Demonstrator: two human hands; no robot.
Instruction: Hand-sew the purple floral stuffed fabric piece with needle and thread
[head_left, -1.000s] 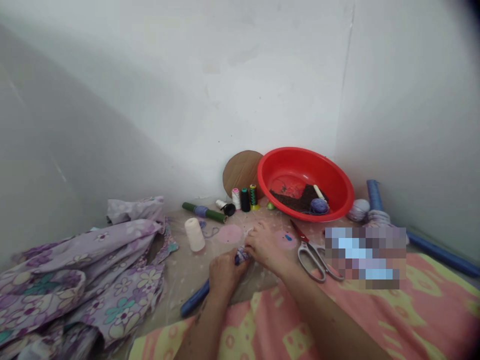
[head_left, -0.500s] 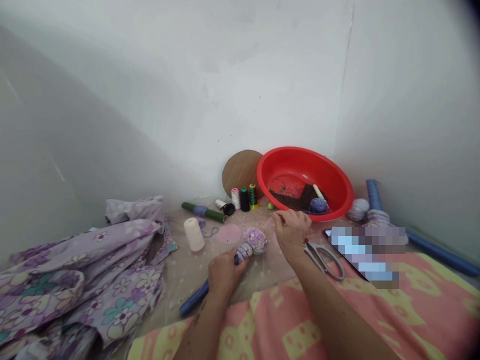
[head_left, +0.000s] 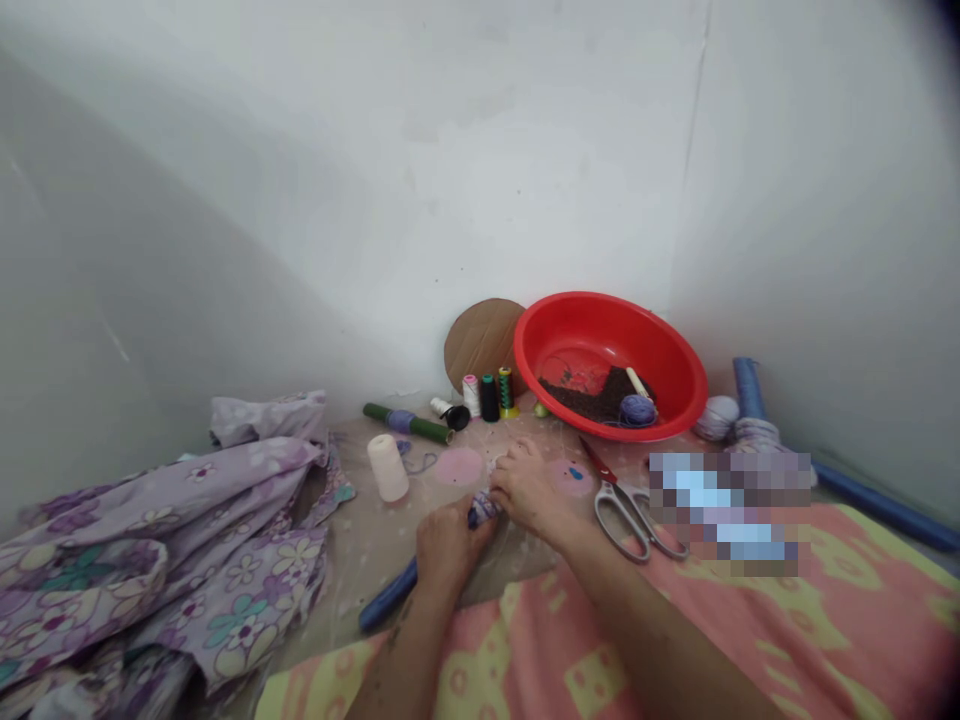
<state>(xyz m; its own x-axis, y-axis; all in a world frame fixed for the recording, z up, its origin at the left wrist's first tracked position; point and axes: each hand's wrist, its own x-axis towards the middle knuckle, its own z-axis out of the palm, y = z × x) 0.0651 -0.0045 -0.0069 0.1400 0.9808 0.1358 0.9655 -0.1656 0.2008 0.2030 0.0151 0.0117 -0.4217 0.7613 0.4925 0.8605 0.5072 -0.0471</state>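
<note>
We see the left hand [head_left: 450, 550] with its fingers clamped on a blue fabric roll [head_left: 391, 590], which lies on the sheer cloth [head_left: 352, 570] near us. The right hand [head_left: 529, 490] curls over the roll's far end, its fingers together, though any grip is hidden. Open cloth lies to the left; steel scissors [head_left: 630, 520] sit just right, and a red basin [head_left: 600, 305] stands far.

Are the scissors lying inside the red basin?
No, the scissors lie outside the red basin, beside the right hand.
</note>
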